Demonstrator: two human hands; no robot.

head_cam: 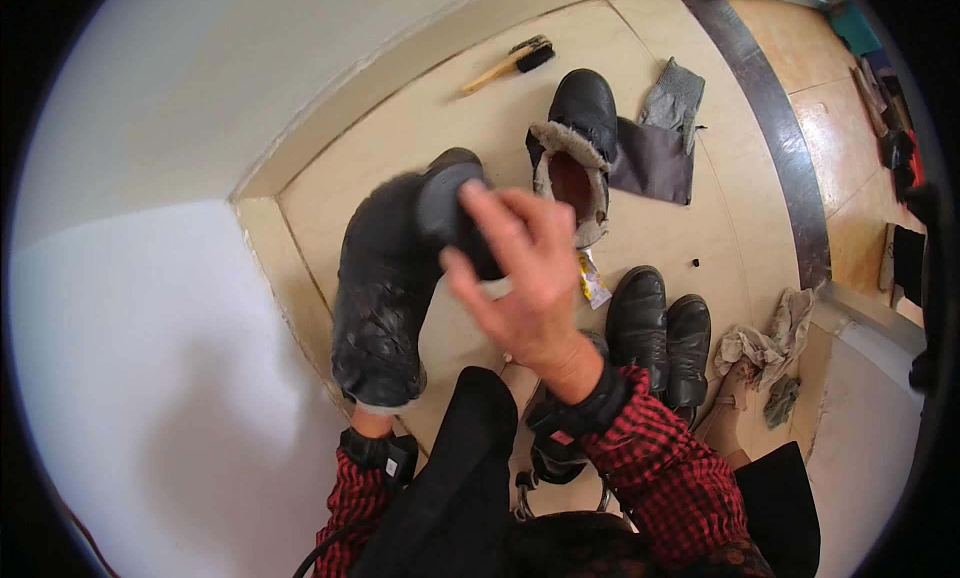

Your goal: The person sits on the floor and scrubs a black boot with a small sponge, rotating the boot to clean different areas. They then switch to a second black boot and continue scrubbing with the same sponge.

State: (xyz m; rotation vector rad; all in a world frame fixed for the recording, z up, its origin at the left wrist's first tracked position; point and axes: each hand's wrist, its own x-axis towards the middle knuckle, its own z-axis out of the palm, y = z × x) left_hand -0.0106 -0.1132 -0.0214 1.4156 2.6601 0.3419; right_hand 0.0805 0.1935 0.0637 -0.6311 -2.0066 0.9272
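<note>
A tall black leather boot (382, 293) with creased leather is pulled over my left hand (373, 425). Only the wrist shows at the opening; the fingers are hidden inside. The boot is held up, its toe end bent to the right. My right hand (529, 278), blurred by motion, grips a dark oval shoe-polish applicator (442, 203) against the toe end. Just right of it, a matching black boot (583, 101) with a pale fleece lining stands on the floor.
A wooden-handled shoe brush (514, 64) lies near the wall. Beyond the lined boot are a grey knit glove (673, 97) and a dark cloth bag (652, 161). Nearer me are a wrapper (592, 280), black shoes (637, 315) and crumpled cloth (765, 338).
</note>
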